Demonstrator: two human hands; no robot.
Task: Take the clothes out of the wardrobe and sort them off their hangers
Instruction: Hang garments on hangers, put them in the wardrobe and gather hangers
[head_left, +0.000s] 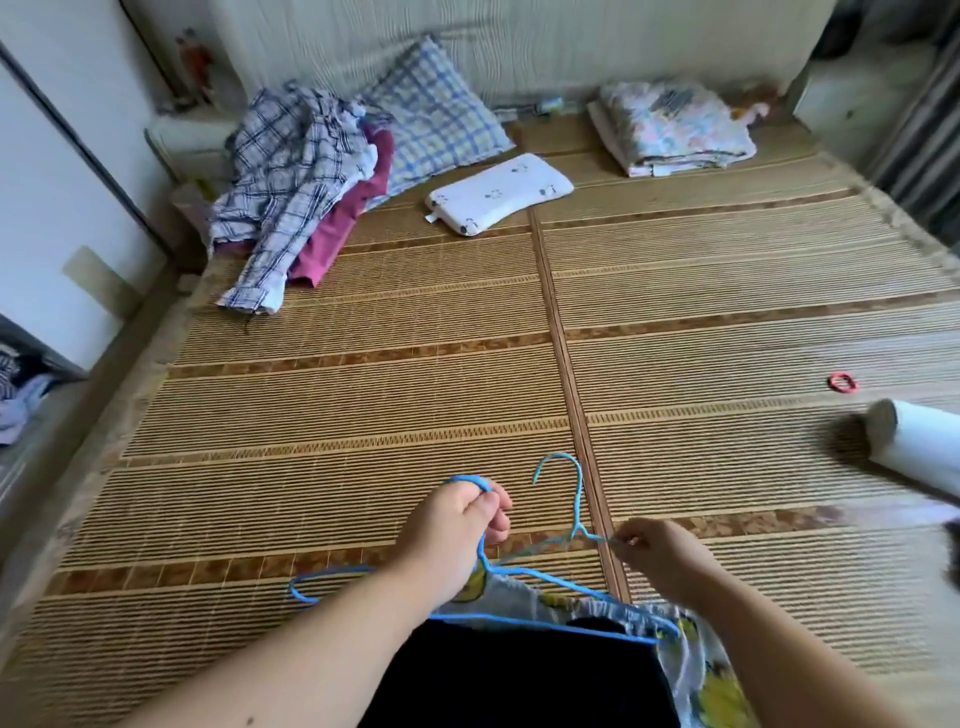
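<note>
Blue hangers (577, 501): left hand (457, 525) grips, right hand (660, 556) probably pinches.

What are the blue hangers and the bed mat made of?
The hangers look like thin metal wire with a smooth blue plastic coating, judging by their slim bent hooks. The mat seems woven bamboo or straw: fine tan strips in rows, matte.

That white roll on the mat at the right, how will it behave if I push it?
The white roll lies on its side, so a sideways push would probably set it rolling over the flat mat. It looks like rolled paper: likely light, and apt to dent if squeezed.
</note>
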